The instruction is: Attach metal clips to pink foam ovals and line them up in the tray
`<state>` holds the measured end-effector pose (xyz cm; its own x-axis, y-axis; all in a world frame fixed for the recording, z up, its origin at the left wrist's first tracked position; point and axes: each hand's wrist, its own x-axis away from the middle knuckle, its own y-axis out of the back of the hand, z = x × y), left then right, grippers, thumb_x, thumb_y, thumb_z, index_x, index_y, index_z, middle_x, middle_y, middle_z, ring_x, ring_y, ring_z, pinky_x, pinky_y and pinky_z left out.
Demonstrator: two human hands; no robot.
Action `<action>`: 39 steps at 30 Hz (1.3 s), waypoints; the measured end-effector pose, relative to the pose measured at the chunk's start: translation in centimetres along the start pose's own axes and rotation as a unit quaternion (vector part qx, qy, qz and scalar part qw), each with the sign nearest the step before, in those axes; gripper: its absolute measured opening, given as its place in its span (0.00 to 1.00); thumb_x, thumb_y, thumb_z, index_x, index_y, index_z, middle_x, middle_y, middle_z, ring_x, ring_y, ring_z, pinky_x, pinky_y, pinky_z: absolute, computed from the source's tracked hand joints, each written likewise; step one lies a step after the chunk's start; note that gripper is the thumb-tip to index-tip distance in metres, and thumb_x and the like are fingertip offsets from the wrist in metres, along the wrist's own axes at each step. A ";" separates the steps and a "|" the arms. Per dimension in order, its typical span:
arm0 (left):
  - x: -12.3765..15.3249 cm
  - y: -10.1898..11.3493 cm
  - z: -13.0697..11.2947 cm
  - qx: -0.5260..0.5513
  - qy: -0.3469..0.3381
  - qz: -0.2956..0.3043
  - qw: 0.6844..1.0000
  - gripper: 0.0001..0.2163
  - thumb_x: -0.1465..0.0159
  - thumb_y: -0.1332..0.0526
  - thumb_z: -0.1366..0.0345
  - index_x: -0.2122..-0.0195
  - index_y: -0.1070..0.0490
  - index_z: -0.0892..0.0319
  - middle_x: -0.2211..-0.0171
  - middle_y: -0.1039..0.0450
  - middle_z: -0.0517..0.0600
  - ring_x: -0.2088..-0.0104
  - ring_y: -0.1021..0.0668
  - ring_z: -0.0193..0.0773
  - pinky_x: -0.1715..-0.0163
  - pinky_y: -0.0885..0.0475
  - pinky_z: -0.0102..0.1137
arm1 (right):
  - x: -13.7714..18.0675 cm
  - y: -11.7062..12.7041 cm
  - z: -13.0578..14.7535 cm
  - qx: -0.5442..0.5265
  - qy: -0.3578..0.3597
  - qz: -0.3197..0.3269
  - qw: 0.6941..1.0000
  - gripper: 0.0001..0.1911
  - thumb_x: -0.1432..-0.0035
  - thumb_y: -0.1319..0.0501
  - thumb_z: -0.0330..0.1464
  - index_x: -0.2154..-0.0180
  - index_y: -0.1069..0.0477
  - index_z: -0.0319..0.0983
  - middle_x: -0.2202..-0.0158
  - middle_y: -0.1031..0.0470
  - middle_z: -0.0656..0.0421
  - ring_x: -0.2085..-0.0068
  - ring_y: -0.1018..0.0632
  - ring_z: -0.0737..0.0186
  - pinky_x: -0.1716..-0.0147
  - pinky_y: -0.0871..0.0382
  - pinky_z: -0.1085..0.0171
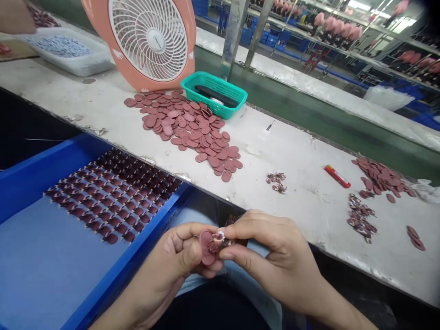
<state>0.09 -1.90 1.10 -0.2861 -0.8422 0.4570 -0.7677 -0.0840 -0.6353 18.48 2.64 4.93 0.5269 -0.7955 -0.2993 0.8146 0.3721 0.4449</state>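
Above my lap, my left hand (172,261) is closed on a reddish-brown oval disc (206,247), thumb in front and fingers behind. A small painted figurine (219,237), brown with white and gold bits, is pinched between the thumb and forefinger of my right hand (271,256). The figurine touches the disc's right side; whether it is fixed there I cannot tell. On the bench beyond lies a wide heap of similar oval discs (192,128). A small cluster of figurines (277,182) lies to its right.
At left, a blue tray (34,275) holds rows of disc-and-figurine pieces. A pink fan (120,59), a green basket (237,94) and a white tub (96,59) stand at the back. Rightward lie a red tube (337,176), more figurines (360,217) and discs (381,176). Another person's hand (17,18) shows top left.
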 end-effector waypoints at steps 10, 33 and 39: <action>-0.2 0.6 0.3 0.009 0.016 0.011 1.000 0.15 0.47 0.25 0.54 0.63 0.18 0.58 0.75 0.20 0.48 0.74 0.20 0.32 0.73 0.27 0.23 | -0.4 0.3 0.1 0.036 0.000 0.036 0.999 0.05 0.40 0.32 0.29 0.60 0.23 0.41 0.69 0.18 0.63 0.70 0.21 0.69 0.67 0.27 0.69; -0.3 0.5 0.7 0.052 0.023 -0.013 0.998 0.16 0.51 0.24 0.54 0.65 0.19 0.58 0.79 0.23 0.45 0.78 0.22 0.30 0.76 0.29 0.21 | -0.7 0.2 0.2 0.054 0.028 0.073 0.995 0.08 0.38 0.34 0.27 0.58 0.25 0.43 0.68 0.17 0.63 0.69 0.20 0.67 0.66 0.25 0.66; 0.3 0.4 0.9 0.047 0.006 -0.025 0.999 0.17 0.54 0.22 0.55 0.66 0.18 0.56 0.78 0.20 0.45 0.77 0.21 0.31 0.76 0.28 0.21 | -0.3 0.1 1.0 0.038 0.056 0.065 0.996 0.14 0.39 0.34 0.25 0.54 0.26 0.45 0.66 0.16 0.62 0.69 0.18 0.65 0.67 0.22 0.65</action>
<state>0.21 -2.68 0.48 -0.2561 -0.8292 0.4968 -0.7246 -0.1756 -0.6665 18.22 2.42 5.94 0.6543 -0.6830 -0.3247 0.7187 0.4280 0.5479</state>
